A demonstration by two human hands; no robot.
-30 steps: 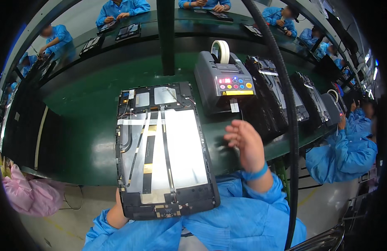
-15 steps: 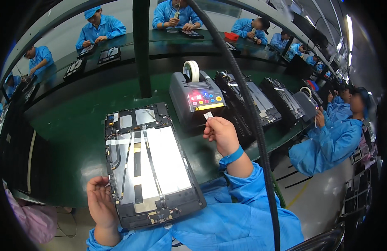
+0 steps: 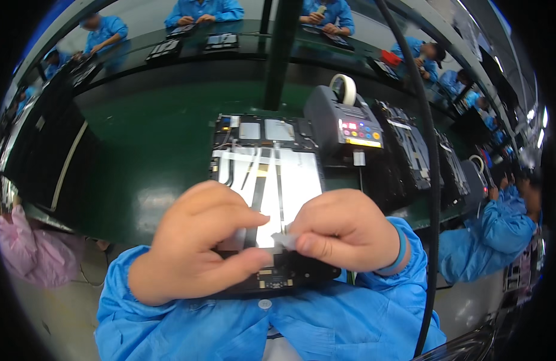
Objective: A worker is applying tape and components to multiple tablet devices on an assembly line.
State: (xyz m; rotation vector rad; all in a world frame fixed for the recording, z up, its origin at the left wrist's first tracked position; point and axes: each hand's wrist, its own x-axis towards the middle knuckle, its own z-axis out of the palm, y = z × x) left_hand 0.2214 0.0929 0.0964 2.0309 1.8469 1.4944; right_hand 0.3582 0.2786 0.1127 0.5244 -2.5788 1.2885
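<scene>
An opened flat electronic device (image 3: 305, 171), with a black frame and silver-white inner panels, lies in front of me on the green bench. A whitish strip of tape (image 3: 282, 240) is pinched between the thumb and index finger of my right hand (image 3: 350, 231), low over the device. My left hand (image 3: 199, 240) hovers over the device's left side, thumb and index finger apart beside the strip, nothing between them. Both hands hide much of the lower half of the device. A strip of white tape (image 3: 242, 154) crosses its upper left part.
A grey tape dispenser (image 3: 325, 129) carrying a tape roll (image 3: 349, 90) stands beyond the device, a tape end (image 3: 359, 158) sticking out. More opened devices (image 3: 410, 147) lie to its right. A black cable (image 3: 431, 180) hangs at right. Dark panels (image 3: 49, 147) stand at left. Co-workers sit around.
My right hand has come from the dispenser to the device with the tape strip. My left hand has left the device's edge and moved over it. The view has shifted left.
</scene>
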